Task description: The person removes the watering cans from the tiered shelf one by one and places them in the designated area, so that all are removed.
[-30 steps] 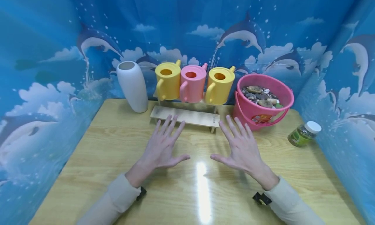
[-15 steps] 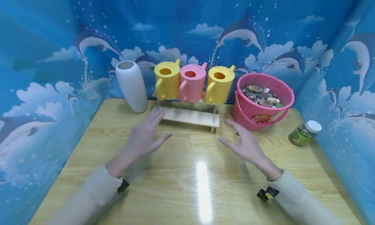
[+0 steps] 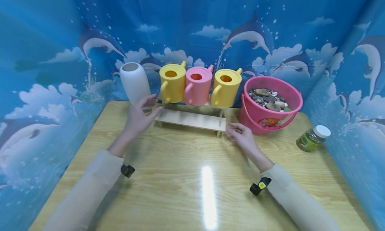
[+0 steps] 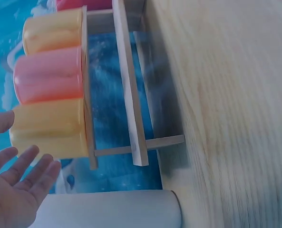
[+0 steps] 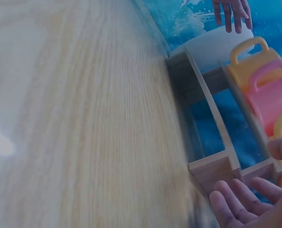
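Apparently left hand (image 3: 139,116) open (fingers spread) beside vase (image 3: 134,82).

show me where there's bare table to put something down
The near half of the table, between the two sleeves and up to the front edge, is bare. So is the left strip beside the white vase. The back is crowded: wooden rack, three watering cans, pink bucket, and a jar at right.
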Available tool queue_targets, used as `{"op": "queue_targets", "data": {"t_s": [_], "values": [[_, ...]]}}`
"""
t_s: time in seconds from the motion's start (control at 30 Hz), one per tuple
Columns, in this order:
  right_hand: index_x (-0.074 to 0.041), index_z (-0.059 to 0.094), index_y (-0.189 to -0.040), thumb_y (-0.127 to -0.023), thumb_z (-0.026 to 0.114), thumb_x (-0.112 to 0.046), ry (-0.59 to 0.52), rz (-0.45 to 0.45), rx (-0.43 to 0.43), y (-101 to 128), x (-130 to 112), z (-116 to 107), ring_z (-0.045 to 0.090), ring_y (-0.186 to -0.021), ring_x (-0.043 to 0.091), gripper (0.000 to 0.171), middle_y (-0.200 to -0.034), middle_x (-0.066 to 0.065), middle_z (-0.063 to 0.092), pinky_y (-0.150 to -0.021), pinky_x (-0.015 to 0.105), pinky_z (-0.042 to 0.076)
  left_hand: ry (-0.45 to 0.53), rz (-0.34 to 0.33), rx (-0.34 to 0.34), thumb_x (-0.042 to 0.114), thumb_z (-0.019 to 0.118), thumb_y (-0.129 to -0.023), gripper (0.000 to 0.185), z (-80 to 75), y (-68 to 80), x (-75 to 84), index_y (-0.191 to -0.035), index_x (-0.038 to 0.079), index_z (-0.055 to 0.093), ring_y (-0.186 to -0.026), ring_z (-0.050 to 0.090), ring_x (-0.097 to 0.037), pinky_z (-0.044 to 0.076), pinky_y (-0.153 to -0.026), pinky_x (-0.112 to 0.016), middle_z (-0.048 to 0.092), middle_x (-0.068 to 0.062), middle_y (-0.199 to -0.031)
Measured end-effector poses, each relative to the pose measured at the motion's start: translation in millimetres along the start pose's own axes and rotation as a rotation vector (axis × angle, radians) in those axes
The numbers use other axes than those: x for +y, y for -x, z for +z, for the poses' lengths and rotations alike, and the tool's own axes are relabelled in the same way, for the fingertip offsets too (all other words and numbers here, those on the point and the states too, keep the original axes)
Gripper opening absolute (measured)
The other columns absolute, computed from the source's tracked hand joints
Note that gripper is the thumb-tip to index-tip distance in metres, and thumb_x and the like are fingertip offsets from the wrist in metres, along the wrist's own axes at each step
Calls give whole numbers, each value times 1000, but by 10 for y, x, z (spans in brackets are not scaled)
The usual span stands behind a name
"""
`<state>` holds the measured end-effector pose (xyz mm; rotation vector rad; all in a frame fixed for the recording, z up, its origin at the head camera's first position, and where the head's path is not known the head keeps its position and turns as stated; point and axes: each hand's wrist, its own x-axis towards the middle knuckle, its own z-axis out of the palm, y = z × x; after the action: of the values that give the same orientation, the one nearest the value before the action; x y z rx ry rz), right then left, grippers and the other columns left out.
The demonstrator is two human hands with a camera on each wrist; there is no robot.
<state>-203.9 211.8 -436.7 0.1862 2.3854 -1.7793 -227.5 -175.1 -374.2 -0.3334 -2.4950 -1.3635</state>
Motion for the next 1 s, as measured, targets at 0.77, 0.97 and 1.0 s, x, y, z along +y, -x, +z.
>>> {"op": "queue_targets", "data": {"t_s": [0.77,0.97,1.0], "values": [[7,53,-146,-103,67,-15,-113,43,-35,-293,106,40,74,-78,3,50,-88,-12,75,-73,19,64,78,-53,71,17,74,-100,40,208,-505,-3,-136,3,63,-121,67,-35,56,-109,-54,69,-20,-134],[6,52,-146,-103,67,-16,-99,52,-47,-301,113,26,75,-82,4,50,-94,-8,77,-75,18,63,56,-94,36,20,73,-101,38,188,-511,-4,-134,1,64,-121,67,-37,56,-110,-52,69,-21,-133],[6,52,-146,-103,67,-16,-98,53,-47,-302,116,25,75,-82,4,51,-95,-8,77,-75,18,63,54,-92,31,19,73,-101,38,187,-512,-7,-133,1,64,-121,67,-37,56,-110,-52,69,-22,-133]]}}
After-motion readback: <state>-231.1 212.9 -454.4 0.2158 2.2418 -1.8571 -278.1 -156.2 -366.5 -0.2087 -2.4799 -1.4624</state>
